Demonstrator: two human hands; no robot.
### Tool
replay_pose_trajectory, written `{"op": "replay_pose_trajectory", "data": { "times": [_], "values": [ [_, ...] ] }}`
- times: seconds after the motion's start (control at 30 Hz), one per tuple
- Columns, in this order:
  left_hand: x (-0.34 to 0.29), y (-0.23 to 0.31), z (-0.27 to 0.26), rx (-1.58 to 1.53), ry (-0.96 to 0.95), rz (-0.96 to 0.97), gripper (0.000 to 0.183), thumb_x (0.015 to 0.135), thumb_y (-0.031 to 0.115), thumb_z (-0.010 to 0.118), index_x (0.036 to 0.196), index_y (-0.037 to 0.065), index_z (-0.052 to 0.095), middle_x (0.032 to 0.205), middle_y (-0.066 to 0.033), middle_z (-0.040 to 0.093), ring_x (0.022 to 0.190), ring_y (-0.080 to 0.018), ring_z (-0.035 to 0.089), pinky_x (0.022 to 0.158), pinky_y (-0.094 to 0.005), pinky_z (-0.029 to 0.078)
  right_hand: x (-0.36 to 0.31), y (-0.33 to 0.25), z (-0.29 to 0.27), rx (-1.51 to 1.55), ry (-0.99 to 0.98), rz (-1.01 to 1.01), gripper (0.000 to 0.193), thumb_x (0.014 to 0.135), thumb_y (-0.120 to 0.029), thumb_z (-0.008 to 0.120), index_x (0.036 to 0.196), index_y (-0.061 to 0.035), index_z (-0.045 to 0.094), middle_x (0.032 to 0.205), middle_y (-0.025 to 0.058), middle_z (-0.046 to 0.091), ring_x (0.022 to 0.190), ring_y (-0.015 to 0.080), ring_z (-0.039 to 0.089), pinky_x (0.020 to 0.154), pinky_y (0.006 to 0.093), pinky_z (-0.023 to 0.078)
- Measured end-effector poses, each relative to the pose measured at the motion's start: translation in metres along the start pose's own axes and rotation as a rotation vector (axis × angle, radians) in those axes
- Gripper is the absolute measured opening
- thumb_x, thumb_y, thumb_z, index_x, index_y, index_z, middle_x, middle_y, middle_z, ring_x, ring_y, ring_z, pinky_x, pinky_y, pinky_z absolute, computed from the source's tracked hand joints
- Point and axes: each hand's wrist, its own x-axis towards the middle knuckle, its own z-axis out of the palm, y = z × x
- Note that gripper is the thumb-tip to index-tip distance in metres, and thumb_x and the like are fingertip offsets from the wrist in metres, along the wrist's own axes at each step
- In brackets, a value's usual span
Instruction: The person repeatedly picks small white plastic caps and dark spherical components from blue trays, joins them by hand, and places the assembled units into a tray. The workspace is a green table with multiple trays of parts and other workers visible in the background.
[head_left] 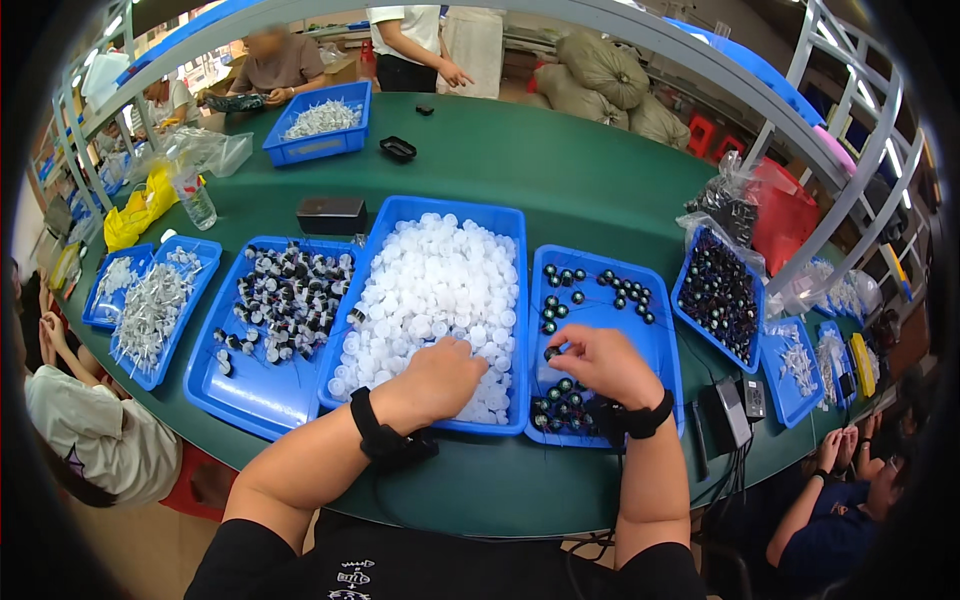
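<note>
My left hand [445, 380] is curled down onto the heap of small white translucent plastic caps [435, 270] in the middle blue tray [506, 215]. Its fingertips are hidden, so what they pinch cannot be seen. Between the thumb and fingers of my right hand [610, 365] is a small round black part [552, 352] with thin wires. This hand is over the blue tray [650, 345] to the right, where similar black parts [560, 400] lie in loose groups near and far. Both wrists wear black bands.
Left of the caps, a blue tray [240, 385] holds black parts with white caps. Another tray [720, 290] of wired black parts stands at right, beside black boxes [725, 410] with cables. Metal frame posts [850, 200] rise at the right. Other people [280, 65] sit around the green table [560, 130].
</note>
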Motion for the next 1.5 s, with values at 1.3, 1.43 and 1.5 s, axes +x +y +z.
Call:
{"op": "replay_pose_trajectory", "data": {
  "times": [1.3,1.43,1.5],
  "values": [
    [-0.013,0.012,-0.057,-1.577,0.144,-0.147,0.008,0.078,0.009,0.054,0.081,0.001,0.055,0.074,-0.0023,0.054,0.064,-0.0082,0.048,0.058,-0.0228,0.04,-0.009,-0.04,0.014,0.348,0.607,-0.306,0.007,0.08,-0.001,0.067,0.086,-0.0018,0.07,0.082,0.0076,0.067,0.08,0.02,0.061,0.072,0.031,0.047],
    [-0.012,0.025,-0.051,-1.582,-0.014,-0.141,0.012,0.085,0.015,0.053,0.08,0.004,0.053,0.073,-0.0002,0.051,0.064,-0.0067,0.048,0.057,-0.0226,0.04,-0.013,-0.063,0.032,0.427,0.448,-0.431,0.013,0.078,-0.002,0.07,0.091,-0.0016,0.072,0.092,0.0095,0.069,0.089,0.0216,0.062,0.08,0.0312,0.047],
    [-0.012,0.026,-0.045,-1.593,-0.07,-0.134,0.015,0.087,0.017,0.053,0.08,0.005,0.052,0.072,0.0008,0.05,0.063,-0.0068,0.049,0.056,-0.0231,0.041,-0.014,-0.064,0.036,0.446,0.409,-0.518,0.013,0.077,-0.002,0.071,0.09,-0.0024,0.072,0.096,0.0096,0.07,0.09,0.0225,0.062,0.082,0.0324,0.047]
  ]
}}
